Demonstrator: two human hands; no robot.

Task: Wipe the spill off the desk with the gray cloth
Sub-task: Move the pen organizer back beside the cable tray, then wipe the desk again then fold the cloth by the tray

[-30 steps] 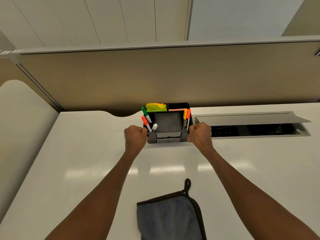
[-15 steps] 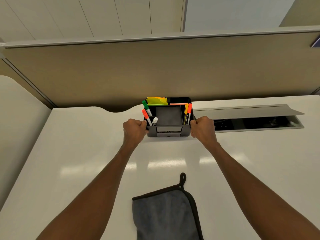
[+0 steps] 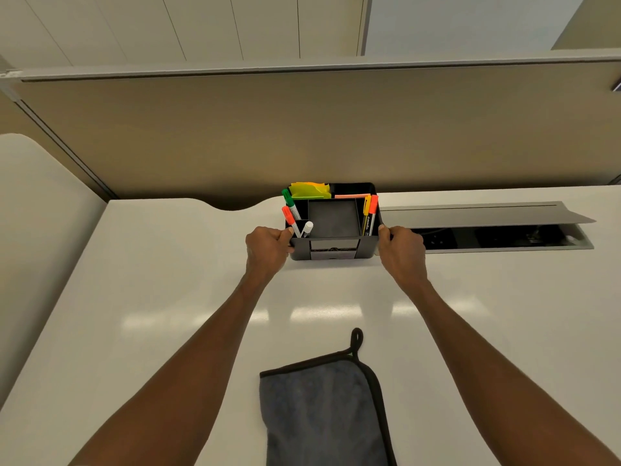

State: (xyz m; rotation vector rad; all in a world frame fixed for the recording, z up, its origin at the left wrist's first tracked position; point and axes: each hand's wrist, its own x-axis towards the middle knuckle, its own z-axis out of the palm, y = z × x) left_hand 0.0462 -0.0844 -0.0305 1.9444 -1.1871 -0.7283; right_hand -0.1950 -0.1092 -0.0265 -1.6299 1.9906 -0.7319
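Note:
The gray cloth point(image 3: 322, 412), dark-edged with a hanging loop, lies flat on the white desk point(image 3: 161, 297) near the front edge, between my forearms. Neither hand touches it. At the back of the desk stands a black desk organiser point(image 3: 332, 223) with markers and sticky notes in it. My left hand point(image 3: 267, 248) grips its left side and my right hand point(image 3: 401, 248) grips its right side. I can make out no spill on the desk surface.
A tan partition wall point(image 3: 302, 136) runs right behind the organiser. An open cable tray with a raised grey lid point(image 3: 484, 215) is set into the desk to the right. A second white desk point(image 3: 37, 230) adjoins on the left.
Both hands stay on the organiser's sides. The fists have loosened a little into a finger grip, and the organiser sits slightly farther back toward the partition.

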